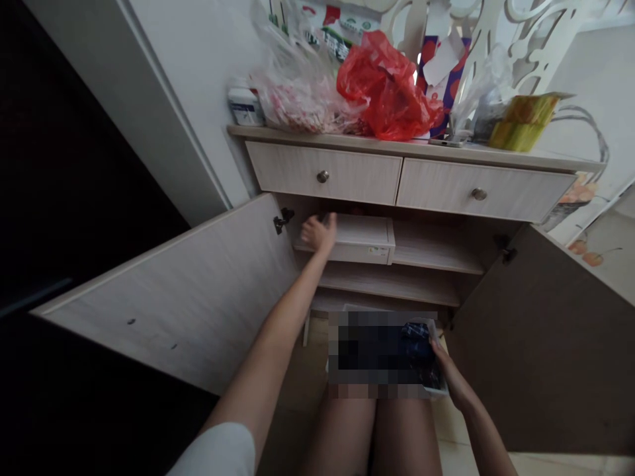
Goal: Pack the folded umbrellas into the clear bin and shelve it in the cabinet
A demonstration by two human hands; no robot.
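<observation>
"Inside the cabinet (322, 137), on the left, your left hand (319, 233) reaches over the pale box (364, 230) on the upper shelf (436, 250). How do its fingers stand?"

"Apart, loosely spread, and you pinch nothing that shows. The hand is blurred, so I cannot tell whether you touch the box or only hover by its left part."

"And your right hand (452, 380)?"

"Nearer, low on the right: its fingers press against the right side of the clear plastic tub (439, 393). The tub is at your knees (347, 423), probably so they can bear some of its weight while one hand steadies it. Whether it lies on them or just beyond them, I cannot tell."

"What does the tub carry for you?"

"Dark blue checked cloth (415, 335) toward its right end, perhaps kept there so it holds together. Coarse blocks mask much of the rest, so I cannot name it for you."

"Why do the left door (173, 297) and the right door (550, 344) stand swung wide on either side of you?"

"Likely to give your left hand a free way in. The two drawers (362, 173) above are closed, and the red bag (381, 86) and the clear bag (302, 99) sit on top of the cabinet, where they look well out of your reach's path."
</observation>
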